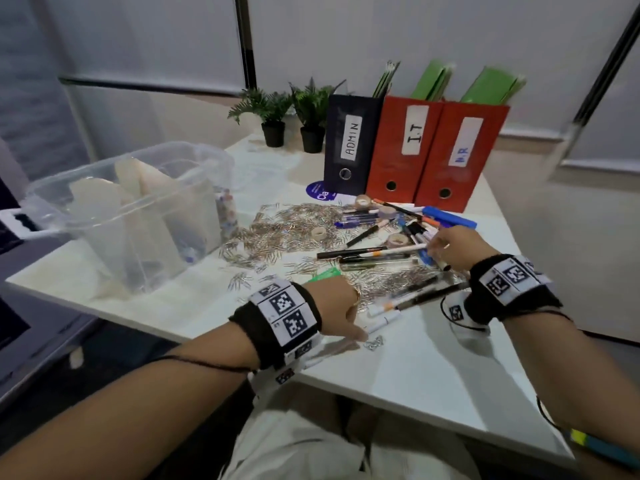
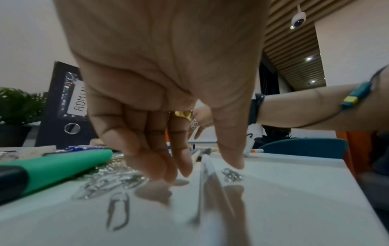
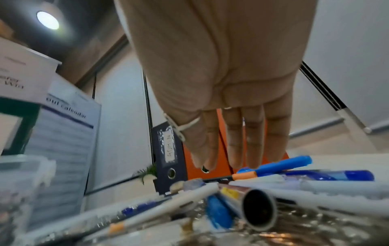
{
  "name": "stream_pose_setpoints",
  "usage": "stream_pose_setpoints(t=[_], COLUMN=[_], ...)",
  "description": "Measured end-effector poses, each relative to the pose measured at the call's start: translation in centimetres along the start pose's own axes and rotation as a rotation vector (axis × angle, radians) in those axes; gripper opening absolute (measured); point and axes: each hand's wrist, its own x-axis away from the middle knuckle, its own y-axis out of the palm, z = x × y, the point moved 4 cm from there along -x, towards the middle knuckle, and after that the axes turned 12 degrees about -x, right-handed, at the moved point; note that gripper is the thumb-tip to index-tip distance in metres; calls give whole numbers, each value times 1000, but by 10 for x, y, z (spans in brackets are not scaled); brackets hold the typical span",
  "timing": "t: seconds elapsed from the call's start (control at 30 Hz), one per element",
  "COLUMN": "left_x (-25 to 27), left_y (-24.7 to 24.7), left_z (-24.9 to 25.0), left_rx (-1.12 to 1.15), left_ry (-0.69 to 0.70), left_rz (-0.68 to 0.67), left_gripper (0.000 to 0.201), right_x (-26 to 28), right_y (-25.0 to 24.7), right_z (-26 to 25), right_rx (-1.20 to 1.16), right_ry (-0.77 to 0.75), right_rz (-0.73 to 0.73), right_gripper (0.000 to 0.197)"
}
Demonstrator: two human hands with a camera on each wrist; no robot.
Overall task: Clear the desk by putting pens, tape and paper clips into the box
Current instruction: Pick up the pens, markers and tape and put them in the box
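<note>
Left hand [image 2: 168,103] low over desk [image 1: 433,368], fingers [image 2: 160,164] loosely spread, holding nothing; white pen [image 2: 205,168] right between fingers and thumb, long axis running away toward pile. Right hand [image 1: 450,249] farther out over pens [image 1: 377,252], fingers straight, empty. Box [image 1: 138,209] well off left, nearer left hand.

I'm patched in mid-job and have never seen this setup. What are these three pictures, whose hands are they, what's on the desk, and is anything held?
No machine: a person wears three cameras. The head view looks down at both hands; each wrist view looks along one palm. On the white desk lie scattered paper clips, pens, tape rolls, a clear box and three binders. The left hand reaches down over a white pen, fingers straddling it. The right hand hovers open over the pens. Neither holds anything.
</note>
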Motion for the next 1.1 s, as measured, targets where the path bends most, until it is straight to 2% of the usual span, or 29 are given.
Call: stream_pose_setpoints(t=[0.07,0.17,0.23,0.4,0.5,0.6,0.67,0.73,0.87,0.9,1.0,1.1], left_x=[-7,-14,-16,-21,-22,-25,-29,-34,-51,-57,-79,-106], left_y=[8,15,15,4,-11,-28,-36,-40,-47,-50,-52,-49], left_z=[3,8,10,5,-4,-23,-44,-66,-93,-99,-111,-116], left_rx=[-10,21,49,-6,-11,92,231,340,309,289,273,231], left_ry=[5,8,-4,-5,-44,-139,-252,-367,-514,-552,-634,-645], left_rz=[-61,-91,-100,-51,7,106,175,214,245,258,244,228], left_gripper=[39,33,36,15,16,18,18,19,21,20,11,16], right_x=[-9,-21,-29,-42,-44,-46,-50,-53,-62,-66,-82,-97], right_y=[-3,-3,0,15,16,8,-3,-12,2,6,15,23], right_z=[7,-5,-15,-20,-18,-20,-25,-36,-61,-65,-68,-62], right_rx=[47,-27,-20,172,161,178,238,248,119,109,246,331], right_ry=[-14,-150,-203,-170,-135,-135,-156,-147,-146,-149,-170,-136], right_rz=[22,86,62,-121,-121,-73,12,35,-95,-118,-172,-242], right_gripper=[25,23,24,25,22,22,22,24,13,15,34,29])
